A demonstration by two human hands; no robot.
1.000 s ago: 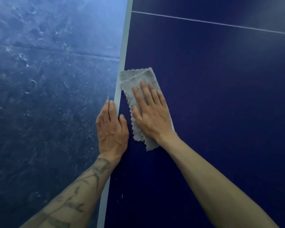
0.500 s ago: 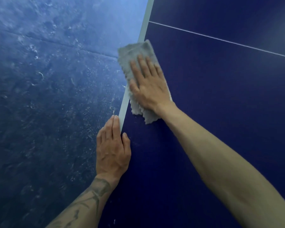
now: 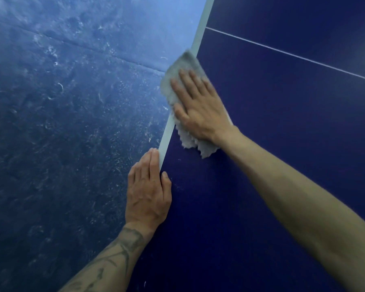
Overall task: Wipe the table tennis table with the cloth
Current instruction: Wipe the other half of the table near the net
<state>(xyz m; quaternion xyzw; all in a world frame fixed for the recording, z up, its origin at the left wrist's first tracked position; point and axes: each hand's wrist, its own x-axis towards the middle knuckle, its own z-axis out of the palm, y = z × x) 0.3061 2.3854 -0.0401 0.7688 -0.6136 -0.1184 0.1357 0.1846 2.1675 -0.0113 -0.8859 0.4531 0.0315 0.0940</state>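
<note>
Dark blue table tennis table (image 3: 282, 154) fills the right side, a thin white line (image 3: 293, 56) crossing it up top. Scuffed blue floor (image 3: 61, 123) lies off to the left. Right hand (image 3: 200, 110) is flat, fingers straight and slightly spread, pressing down on the grey cloth (image 3: 182, 64). The cloth sits right on the table's pale edge band (image 3: 167, 134), its far corner poking out past it. Left hand (image 3: 148, 192) rests on that edge nearer in, fingers straight and together, thumb on the tabletop, gripping nothing.
</note>
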